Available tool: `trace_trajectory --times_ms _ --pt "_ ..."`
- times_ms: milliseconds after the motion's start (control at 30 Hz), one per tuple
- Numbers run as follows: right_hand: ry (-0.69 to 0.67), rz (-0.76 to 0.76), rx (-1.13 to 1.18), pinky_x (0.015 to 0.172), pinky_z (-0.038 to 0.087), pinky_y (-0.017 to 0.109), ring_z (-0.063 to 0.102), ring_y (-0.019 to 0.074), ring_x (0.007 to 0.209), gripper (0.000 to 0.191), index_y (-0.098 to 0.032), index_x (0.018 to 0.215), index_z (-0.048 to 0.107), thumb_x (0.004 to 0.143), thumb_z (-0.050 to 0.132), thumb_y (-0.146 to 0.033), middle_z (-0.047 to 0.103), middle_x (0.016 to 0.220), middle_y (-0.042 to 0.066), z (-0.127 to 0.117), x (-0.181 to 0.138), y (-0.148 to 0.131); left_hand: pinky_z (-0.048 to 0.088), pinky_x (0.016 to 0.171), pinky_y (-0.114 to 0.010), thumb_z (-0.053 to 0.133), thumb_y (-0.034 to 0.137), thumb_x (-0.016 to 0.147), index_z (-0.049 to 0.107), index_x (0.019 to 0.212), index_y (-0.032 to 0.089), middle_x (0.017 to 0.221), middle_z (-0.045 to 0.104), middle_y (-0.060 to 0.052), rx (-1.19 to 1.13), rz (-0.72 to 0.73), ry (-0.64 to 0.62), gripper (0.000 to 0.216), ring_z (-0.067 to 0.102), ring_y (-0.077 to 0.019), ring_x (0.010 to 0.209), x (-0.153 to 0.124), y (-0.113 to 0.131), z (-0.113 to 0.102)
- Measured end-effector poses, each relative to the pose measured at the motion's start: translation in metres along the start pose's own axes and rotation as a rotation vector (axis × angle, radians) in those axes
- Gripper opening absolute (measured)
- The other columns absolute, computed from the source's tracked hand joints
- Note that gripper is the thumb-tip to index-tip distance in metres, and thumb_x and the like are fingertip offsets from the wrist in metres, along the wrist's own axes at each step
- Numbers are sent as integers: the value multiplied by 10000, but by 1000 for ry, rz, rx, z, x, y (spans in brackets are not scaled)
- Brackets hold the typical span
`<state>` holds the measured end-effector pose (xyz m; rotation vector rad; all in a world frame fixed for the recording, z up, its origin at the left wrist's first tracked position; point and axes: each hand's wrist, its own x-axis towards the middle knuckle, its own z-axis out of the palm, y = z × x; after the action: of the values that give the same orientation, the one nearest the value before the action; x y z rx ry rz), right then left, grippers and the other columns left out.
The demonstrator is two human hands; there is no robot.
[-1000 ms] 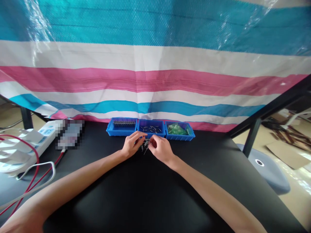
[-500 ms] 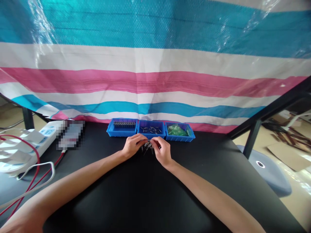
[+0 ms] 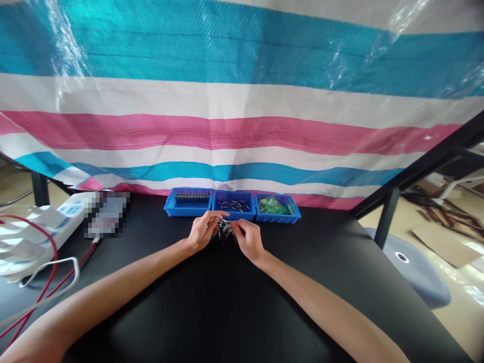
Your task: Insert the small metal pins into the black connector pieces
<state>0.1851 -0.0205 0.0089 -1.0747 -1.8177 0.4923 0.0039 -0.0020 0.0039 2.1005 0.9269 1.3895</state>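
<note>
Just in front of the blue bins, my left hand (image 3: pixel 204 231) and my right hand (image 3: pixel 248 238) meet with fingers pinched. Between their fingertips shows a small, thin metal part (image 3: pixel 226 221); both hands seem to grip it, though its exact kind is too small to tell. Under the fingers lies a loose cluster of thin silvery metal pieces (image 3: pixel 224 233), partly covered by the hands. Directly behind, the middle blue bin (image 3: pixel 233 215) contains scattered dark and silvery pin-like pieces (image 3: pixel 238 205).
The left blue bin (image 3: pixel 188 209) has a row of small metal cylinders at its back. Green, plastic-looking pieces (image 3: pixel 273 205) fill the right blue bin (image 3: pixel 278 219). A white power strip (image 3: pixel 70 212) with cables and a blurred device (image 3: pixel 108 214) occupy the table's left. Behind hangs a striped sheet (image 3: pixel 227 133).
My fingertips have moved slightly apart, and the small metal part between them shows more clearly. The left fingers have shifted a little. The whole view has tilted slightly.
</note>
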Motion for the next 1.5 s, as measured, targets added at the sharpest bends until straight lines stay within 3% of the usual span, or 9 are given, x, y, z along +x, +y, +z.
trace_trajectory --times_ms 500,667,833,933,1067,1167,1300,1500 --pt "18 -18 8 631 436 260 592 153 641 282 -179 720 600 942 463 -287 627 693 32 1 0 1 397 481 -169 367 263 979 512 941 169 914 695 -31 -41 -31 30 177 467 -22 428 -1 -2 0" --pt "8 -28 8 634 434 260 597 156 652 267 -180 726 602 941 469 -266 630 694 35 1 -1 1 382 487 -170 372 271 980 569 962 164 577 572 41 45 -51 45 225 440 -48 416 -2 -2 0" --pt "15 -38 12 616 432 261 588 153 638 258 -185 726 597 940 472 -257 621 681 28 1 0 1 438 556 -171 394 291 973 580 1127 172 719 637 4 131 -11 56 270 531 -63 520 0 -1 -1" --pt "16 -49 15 615 438 263 581 151 632 251 -187 732 602 938 476 -254 613 677 24 0 -1 1 477 633 -182 439 295 956 611 1109 174 785 678 -20 202 21 60 261 602 -87 610 1 0 -2" --pt "35 -56 53 630 474 259 589 143 662 138 -197 959 629 924 503 -242 650 830 41 -1 -2 0 488 628 -179 505 312 928 618 1065 177 754 683 -8 209 34 72 223 629 -95 612 1 -3 -1" --pt "9 -100 59 609 483 254 566 130 630 195 -202 1087 609 914 524 -237 624 841 40 0 -2 1 482 596 -167 528 310 917 603 1075 179 740 690 3 178 35 58 218 627 -87 579 0 -8 0" --pt "-39 -170 50 666 491 254 597 145 715 153 -196 995 648 923 517 -230 609 823 43 3 -2 3 480 584 -163 535 301 915 589 1083 179 741 700 3 166 42 33 215 605 -74 525 -3 -13 1" --pt "-47 -117 13 687 479 263 605 157 718 149 -194 895 626 933 490 -243 624 798 43 2 -2 1 474 577 -158 538 278 915 594 1076 179 689 684 16 173 59 -13 197 600 -73 520 -1 -9 -1"
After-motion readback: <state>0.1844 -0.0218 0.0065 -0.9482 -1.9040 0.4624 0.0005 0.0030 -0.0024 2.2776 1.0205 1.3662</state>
